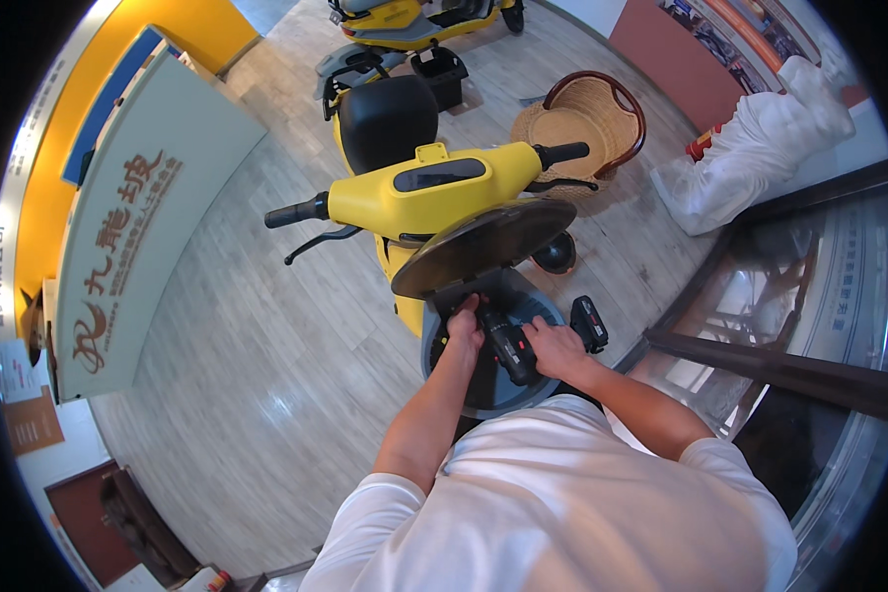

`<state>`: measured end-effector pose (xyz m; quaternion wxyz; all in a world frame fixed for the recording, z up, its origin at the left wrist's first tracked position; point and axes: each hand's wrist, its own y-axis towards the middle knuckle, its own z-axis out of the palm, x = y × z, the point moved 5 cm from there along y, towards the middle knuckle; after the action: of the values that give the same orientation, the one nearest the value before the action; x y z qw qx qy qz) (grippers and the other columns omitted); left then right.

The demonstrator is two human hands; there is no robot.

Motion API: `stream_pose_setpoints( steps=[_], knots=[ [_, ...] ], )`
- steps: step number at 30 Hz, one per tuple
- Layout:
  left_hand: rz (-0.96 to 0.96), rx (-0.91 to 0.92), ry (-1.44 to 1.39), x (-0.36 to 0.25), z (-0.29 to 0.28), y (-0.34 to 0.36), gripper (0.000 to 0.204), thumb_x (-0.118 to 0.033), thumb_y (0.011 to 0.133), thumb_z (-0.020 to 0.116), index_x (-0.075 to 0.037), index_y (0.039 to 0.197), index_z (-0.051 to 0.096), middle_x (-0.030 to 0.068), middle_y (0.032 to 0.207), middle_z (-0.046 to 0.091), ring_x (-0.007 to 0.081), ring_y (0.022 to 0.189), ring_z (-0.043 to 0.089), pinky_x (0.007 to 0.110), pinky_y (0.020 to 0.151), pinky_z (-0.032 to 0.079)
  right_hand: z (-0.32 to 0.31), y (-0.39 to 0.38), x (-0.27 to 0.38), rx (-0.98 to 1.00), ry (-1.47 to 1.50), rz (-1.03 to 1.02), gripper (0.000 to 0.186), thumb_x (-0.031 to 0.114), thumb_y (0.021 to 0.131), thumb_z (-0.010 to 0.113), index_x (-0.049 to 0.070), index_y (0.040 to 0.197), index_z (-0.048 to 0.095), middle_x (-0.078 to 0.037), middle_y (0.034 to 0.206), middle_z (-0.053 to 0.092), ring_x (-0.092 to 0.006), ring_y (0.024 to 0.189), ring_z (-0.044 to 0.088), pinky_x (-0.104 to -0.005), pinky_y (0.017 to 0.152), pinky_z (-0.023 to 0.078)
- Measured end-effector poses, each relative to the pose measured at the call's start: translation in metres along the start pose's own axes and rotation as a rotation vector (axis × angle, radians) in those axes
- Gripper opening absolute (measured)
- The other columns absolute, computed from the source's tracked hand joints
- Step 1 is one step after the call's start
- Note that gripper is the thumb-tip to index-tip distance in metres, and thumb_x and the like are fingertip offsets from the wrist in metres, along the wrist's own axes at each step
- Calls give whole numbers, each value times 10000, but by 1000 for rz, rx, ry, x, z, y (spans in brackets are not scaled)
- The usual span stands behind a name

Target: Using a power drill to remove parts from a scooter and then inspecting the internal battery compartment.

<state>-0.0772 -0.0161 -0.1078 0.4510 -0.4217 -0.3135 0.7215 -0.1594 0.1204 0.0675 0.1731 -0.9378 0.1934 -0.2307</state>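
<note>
My right hand (555, 347) is closed around the handle of a black cordless drill (509, 351), whose battery end sticks out past the hand on the right. Close to the drill's front end, my left hand (467, 324) has its fingers curled inward; what they grip is hidden. Both hands are over a round grey container (538, 393) at the front of a yellow scooter (365, 202). A dark round lid (483, 249) stands tilted up at the container's far side. The drill's tip and most of the container's inside are hidden.
A wicker basket (574, 128) stands on the floor beyond the right handlebar. Farther back are a black box (439, 79) and another yellow scooter (390, 28). A white statue (760, 148) and dark-framed glass (760, 360) line the right; a pale counter (158, 197) stands left.
</note>
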Motion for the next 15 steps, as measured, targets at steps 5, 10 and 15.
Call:
stream_pose_setpoints(
  steps=[5, 10, 15],
  knots=[
    [-38, -12, -43, 4, -13, 15, 72, -80, 911, 584, -52, 945, 640, 106, 838, 656, 256, 779, 624, 434, 738, 528, 2, 2, 3, -12, 3, -10, 431, 24, 659, 649, -26, 1075, 550, -198, 1026, 564, -377, 831, 647, -455, 727, 527],
    [-46, -59, -17, 8, -4, 8, 82, -121, 919, 588, -69, 957, 638, 100, 849, 659, 255, 789, 621, 435, 754, 523, 7, 4, 0, 35, 18, 25, 443, 32, 652, 656, -17, 1079, 553, -203, 1033, 566, -382, 837, 646, -462, 742, 525],
    [-63, -58, -56, 6, -6, 8, 57, -85, 890, 616, -50, 914, 653, 104, 827, 658, 253, 776, 628, 431, 732, 526, 4, 0, -1, 20, 39, 18, 476, 38, 645, 664, -9, 1104, 547, -200, 1042, 560, -382, 842, 645, -462, 751, 526]
  ],
)
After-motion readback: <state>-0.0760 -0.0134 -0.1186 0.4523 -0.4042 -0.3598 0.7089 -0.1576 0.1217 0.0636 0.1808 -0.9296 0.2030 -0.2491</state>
